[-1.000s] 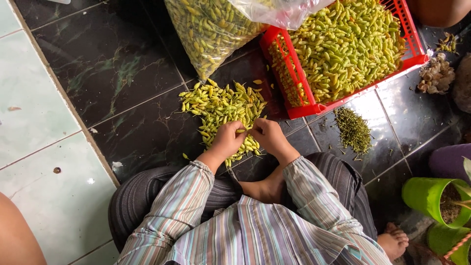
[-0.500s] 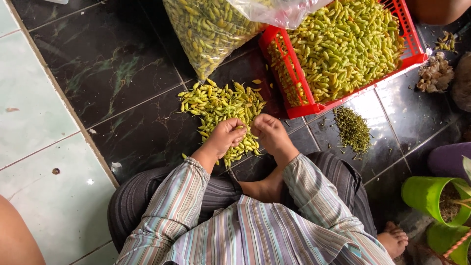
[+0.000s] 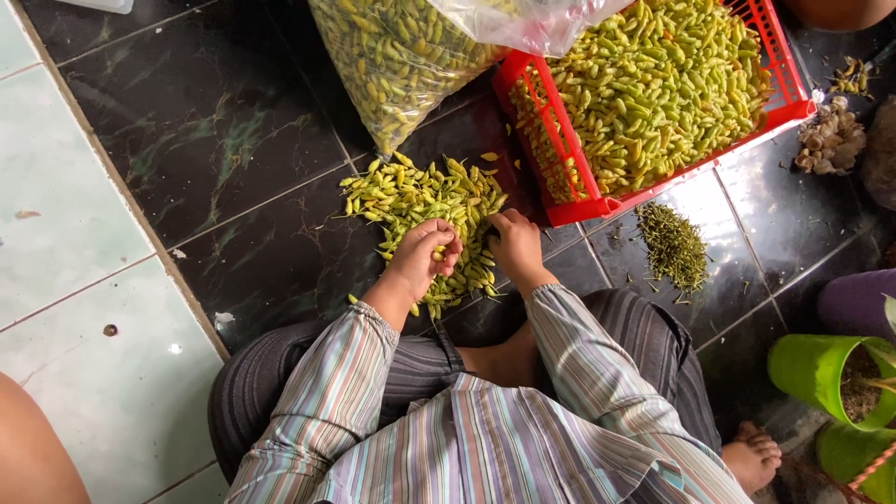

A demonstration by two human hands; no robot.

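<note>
A loose heap of small yellow-green chili peppers (image 3: 420,201) lies on the dark floor tiles in front of me. My left hand (image 3: 425,257) rests on the near part of the heap, fingers curled around a few peppers. My right hand (image 3: 511,245) is just to the right of it, fingers closed on the heap's edge; what it holds is hidden. A red plastic crate (image 3: 560,159) filled with the same peppers stands to the upper right. A small pile of green stems (image 3: 672,245) lies right of my hands.
A clear plastic bag of peppers (image 3: 401,56) leans at the top beside the crate. Green plant pots (image 3: 831,373) stand at the right edge, with garlic bulbs (image 3: 829,140) above. Pale tiles cover the left; another person's limb (image 3: 33,453) shows bottom left.
My hands have drawn slightly apart. The left hand has closed over peppers on the heap, and the right hand has shifted a little right toward the crate.
</note>
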